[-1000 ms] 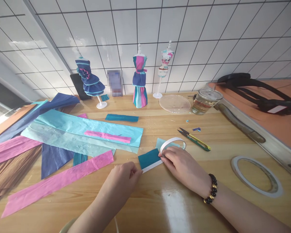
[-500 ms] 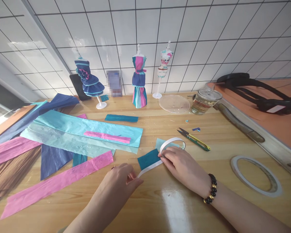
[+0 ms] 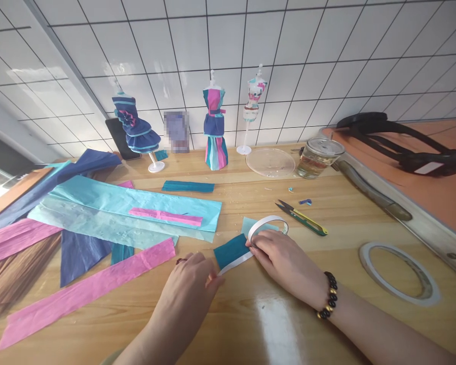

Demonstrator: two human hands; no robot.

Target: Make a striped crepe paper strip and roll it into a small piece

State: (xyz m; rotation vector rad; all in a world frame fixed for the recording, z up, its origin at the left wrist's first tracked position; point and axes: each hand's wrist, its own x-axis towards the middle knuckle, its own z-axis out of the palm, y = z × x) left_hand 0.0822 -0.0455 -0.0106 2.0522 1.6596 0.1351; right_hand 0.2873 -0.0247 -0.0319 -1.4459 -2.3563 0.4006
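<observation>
Teal piece (image 3: 228, 251) lies on the wooden table (image 3: 243, 324) between the hands. The right hand (image 3: 283, 258) pinches the white tape roll (image 3: 264, 220) at one end; the left hand (image 3: 192, 279) pinches the free end of the white strip (image 3: 236, 263) at the near edge. That strip bows slightly — best drawn taut, aligned with the edge, then pressed down gradually.

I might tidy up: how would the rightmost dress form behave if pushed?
The dress form would probably tip: its bulk sits atop a thin pole. Its slim build suggests little weight. Pushed low, the flat base might slide.
</observation>
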